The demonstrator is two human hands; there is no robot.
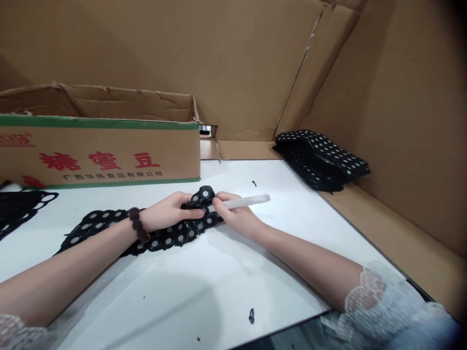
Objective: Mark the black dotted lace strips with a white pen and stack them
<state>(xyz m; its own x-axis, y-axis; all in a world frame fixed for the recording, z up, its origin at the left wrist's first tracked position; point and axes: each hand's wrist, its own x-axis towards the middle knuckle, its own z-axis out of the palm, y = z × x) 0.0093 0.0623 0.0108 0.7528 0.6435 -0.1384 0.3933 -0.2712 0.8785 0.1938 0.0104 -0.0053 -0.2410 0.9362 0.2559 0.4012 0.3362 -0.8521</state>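
Note:
A black strip with rows of pale round dots (168,241) lies across the white table, its right end raised between my hands. My left hand (171,211) is closed on the strip near that end, thumb on top and a dark band round the wrist. In my right hand (235,214) is a white pen-like tool (251,200), held between thumb and fingers. Its tip points left and touches or nearly touches the strip beside my left thumb; the exact contact is hidden.
An open cardboard box (109,150) with red lettering stands at the back left. Black dotted pieces (324,158) are piled at the back right, and black netted material (22,209) lies at the left edge. Small black scraps (251,316) dot the white table (175,301). Cardboard walls rise behind.

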